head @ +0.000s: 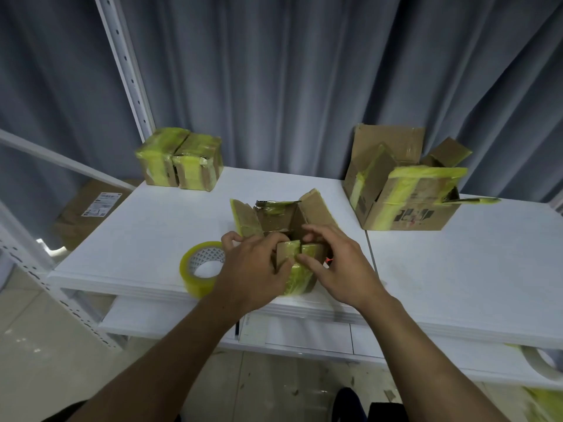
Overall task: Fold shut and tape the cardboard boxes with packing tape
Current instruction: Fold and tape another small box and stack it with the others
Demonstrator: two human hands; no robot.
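A small cardboard box (280, 217) with yellow tape scraps stands at the near edge of the white table (457, 263). Its left, back and right flaps stand up. My left hand (253, 266) and my right hand (341, 263) both grip the near flap, thumbs on its outer face and fingers curled over its top edge. A roll of yellowish packing tape (202, 268) lies on the table just left of my left hand.
Two taped boxes (179, 159) sit side by side at the back left. A larger open box (405, 184) stands at the back right. A white rack post (128, 71) rises at left before grey curtains. Another tape roll (539, 360) lies on a lower shelf.
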